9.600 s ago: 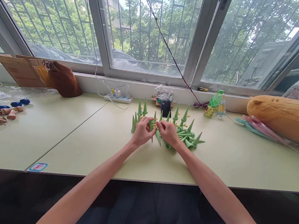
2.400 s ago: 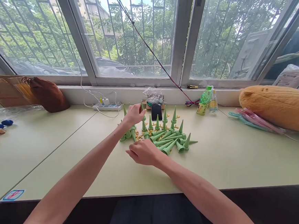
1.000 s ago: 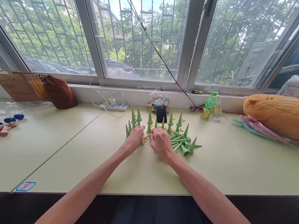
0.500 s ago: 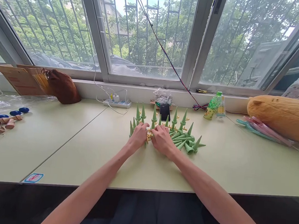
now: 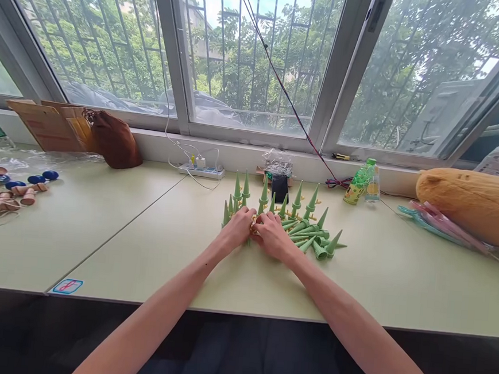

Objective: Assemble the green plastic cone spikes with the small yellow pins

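My left hand [image 5: 238,227] is closed around a green cone-shaped watering spike, mostly hidden; a bit of green pokes out below the fingers. Facing it, my right hand [image 5: 273,235] pinches a small yellow valve piece [image 5: 253,224] against the spike, and the fingertips of both hands nearly meet. Behind my hands, several green spikes with yellow valves, such as this spike [image 5: 263,198], stand point up in a rough row. To the right of my right hand lies a pile of loose green spikes [image 5: 310,233], some with open ends showing.
A black phone [image 5: 280,188] leans behind the standing spikes. Farther back are a power strip [image 5: 203,172], a green bottle [image 5: 360,183] and a brown pouch [image 5: 117,142]. Wooden toys with blue balls [image 5: 28,191] lie at left, a tan plush cushion [image 5: 473,204] at right.
My fingertips have drawn closer together around the small yellow piece. The camera view has shifted and tilted slightly, while the standing spikes and the pile keep their places.
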`<state>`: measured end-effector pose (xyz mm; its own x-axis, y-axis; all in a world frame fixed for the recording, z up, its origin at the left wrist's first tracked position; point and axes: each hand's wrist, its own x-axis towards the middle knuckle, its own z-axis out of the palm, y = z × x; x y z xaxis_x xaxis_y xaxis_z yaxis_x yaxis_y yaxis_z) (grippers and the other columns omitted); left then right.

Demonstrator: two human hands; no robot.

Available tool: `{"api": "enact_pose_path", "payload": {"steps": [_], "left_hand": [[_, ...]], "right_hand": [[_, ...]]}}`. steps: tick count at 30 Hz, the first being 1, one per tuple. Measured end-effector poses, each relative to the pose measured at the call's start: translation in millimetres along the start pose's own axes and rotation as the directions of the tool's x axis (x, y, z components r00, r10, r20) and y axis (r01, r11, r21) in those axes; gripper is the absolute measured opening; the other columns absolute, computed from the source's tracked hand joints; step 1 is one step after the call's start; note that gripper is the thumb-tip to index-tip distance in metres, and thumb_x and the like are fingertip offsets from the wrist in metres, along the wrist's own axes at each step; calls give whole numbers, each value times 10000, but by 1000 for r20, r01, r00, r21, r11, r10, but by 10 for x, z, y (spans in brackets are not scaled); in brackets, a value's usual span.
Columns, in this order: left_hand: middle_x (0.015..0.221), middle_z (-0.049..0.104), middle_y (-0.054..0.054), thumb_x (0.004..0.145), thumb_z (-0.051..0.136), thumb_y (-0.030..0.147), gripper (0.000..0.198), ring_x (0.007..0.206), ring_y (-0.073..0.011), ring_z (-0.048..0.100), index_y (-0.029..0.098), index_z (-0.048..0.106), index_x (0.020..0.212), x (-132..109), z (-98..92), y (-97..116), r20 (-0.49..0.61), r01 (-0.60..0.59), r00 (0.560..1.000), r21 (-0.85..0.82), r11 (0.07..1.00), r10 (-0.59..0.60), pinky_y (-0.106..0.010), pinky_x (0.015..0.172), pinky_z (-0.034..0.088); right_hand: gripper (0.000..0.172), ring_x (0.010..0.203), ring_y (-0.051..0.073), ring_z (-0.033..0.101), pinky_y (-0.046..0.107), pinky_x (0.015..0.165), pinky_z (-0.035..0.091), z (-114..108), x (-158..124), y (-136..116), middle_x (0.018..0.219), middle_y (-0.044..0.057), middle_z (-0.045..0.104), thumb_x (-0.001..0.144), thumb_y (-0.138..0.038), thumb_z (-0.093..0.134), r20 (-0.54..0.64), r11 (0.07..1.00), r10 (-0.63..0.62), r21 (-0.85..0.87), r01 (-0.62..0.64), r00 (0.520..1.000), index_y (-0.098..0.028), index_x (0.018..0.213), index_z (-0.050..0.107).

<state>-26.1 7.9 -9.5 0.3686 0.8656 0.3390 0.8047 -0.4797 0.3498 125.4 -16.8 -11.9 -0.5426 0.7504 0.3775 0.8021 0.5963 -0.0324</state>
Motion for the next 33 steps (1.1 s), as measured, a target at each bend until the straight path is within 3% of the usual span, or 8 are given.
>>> {"api": "enact_pose_path", "payload": {"steps": [13,20,28,33], "left_hand": [[1047,567,-105,876,435,157,237,929,-240,614,167,578,1064,10,36,-33,-120,-54,992,-53,997,47,-357,808,493],[995,567,-60,849,501,173,177,674,-134,593,180,582,1007,36,41,-52,-226,-92,973,-210,973,43,-322,716,521],[1071,558,-87,838,543,253,204,695,-132,638,160,589,1015,45,37,-1,-209,-77,977,-515,854,-38,-246,502,557],[1024,608,-98,819,602,357,260,657,-156,670,152,599,979,63,57,-3,-142,-34,986,-672,740,-84,-282,516,590]], "right_hand": [[87,899,244,483,366,809,367,45,-12,65,903,104,608,872,-131,512,-3,1000,-23,-3,23,1000,-147,851,596],[84,785,208,502,326,757,374,44,1,97,786,70,619,833,-76,547,-67,997,16,79,-11,998,-157,822,566],[132,767,191,528,266,667,380,-7,11,224,730,35,596,844,-110,584,-190,940,193,315,-127,963,-190,768,513],[83,789,191,561,278,696,414,12,0,263,776,31,611,842,-136,571,-299,886,263,450,-108,917,-194,881,527]]}}
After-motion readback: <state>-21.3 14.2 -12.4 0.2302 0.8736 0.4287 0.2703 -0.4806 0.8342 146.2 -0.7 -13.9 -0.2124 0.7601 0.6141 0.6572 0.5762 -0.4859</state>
